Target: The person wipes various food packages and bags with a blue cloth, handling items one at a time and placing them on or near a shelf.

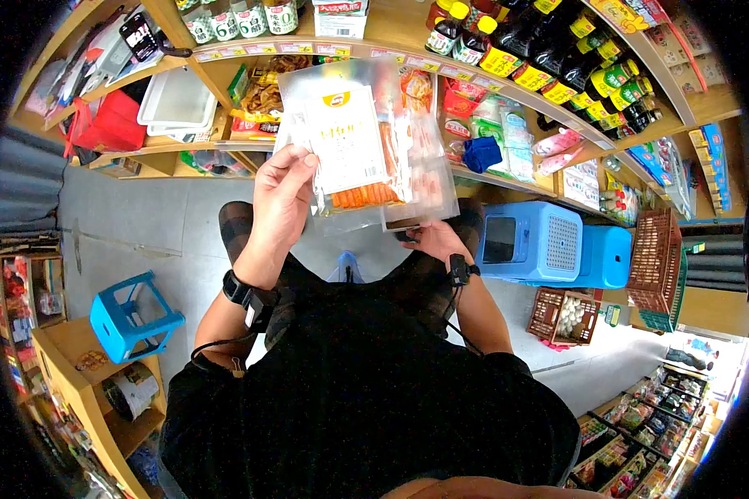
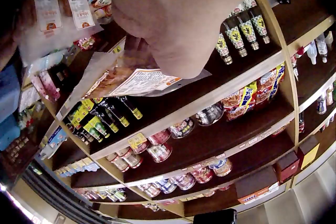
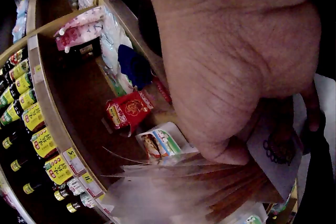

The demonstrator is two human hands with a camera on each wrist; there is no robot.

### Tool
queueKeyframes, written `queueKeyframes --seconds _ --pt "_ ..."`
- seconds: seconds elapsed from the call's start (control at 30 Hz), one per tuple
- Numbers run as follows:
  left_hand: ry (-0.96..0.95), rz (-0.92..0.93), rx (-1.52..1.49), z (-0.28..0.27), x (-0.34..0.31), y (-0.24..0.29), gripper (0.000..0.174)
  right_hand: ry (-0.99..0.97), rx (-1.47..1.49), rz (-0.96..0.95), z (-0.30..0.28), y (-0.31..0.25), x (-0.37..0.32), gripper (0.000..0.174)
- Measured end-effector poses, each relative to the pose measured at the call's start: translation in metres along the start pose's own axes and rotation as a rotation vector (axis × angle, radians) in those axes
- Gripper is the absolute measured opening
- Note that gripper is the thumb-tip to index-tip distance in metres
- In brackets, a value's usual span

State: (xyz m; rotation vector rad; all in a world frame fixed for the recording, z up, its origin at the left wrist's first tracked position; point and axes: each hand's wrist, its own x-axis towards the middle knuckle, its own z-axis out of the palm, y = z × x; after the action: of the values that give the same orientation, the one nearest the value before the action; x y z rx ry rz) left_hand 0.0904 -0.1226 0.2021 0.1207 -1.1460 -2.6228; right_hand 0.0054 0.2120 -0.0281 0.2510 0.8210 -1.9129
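Observation:
My left hand [image 1: 281, 195] pinches a clear food packet [image 1: 354, 145] between thumb and fingers at its left edge. The packet has a large white label, with orange-red strips [image 1: 366, 196] showing below it. Beside it, on the right and partly behind, hangs a stack of similar clear packets [image 1: 429, 179], which my right hand [image 1: 437, 241] grips at the lower edge. In the right wrist view the thumb lies on the fanned packets [image 3: 163, 192]; the fingers beneath are mostly hidden. The left wrist view shows the left hand's packet [image 2: 131, 81] tilted, with printed text facing the camera.
Wooden shelves ahead carry bagged foods, sauce bottles [image 1: 549, 54] and white-labelled bottles [image 1: 245, 21]. A white bin [image 1: 177, 101] and red bag [image 1: 108, 121] are at left. Blue stools [image 1: 137, 316] [image 1: 531, 241] stand on both sides, with brown crates [image 1: 653, 258] at right.

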Motion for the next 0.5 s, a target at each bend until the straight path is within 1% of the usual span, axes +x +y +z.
queueKeyframes --seconds 0.23,0.5 --pt "-0.001 0.0 -0.006 -0.0007 0.0 0.0002 0.01 -0.014 -0.001 -0.001 0.0014 -0.0011 -0.0007 0.048" --pt "0.002 0.009 -0.003 0.0016 -0.0013 0.0009 0.006 -0.031 -0.015 -0.01 0.0011 -0.0011 -0.001 0.046"
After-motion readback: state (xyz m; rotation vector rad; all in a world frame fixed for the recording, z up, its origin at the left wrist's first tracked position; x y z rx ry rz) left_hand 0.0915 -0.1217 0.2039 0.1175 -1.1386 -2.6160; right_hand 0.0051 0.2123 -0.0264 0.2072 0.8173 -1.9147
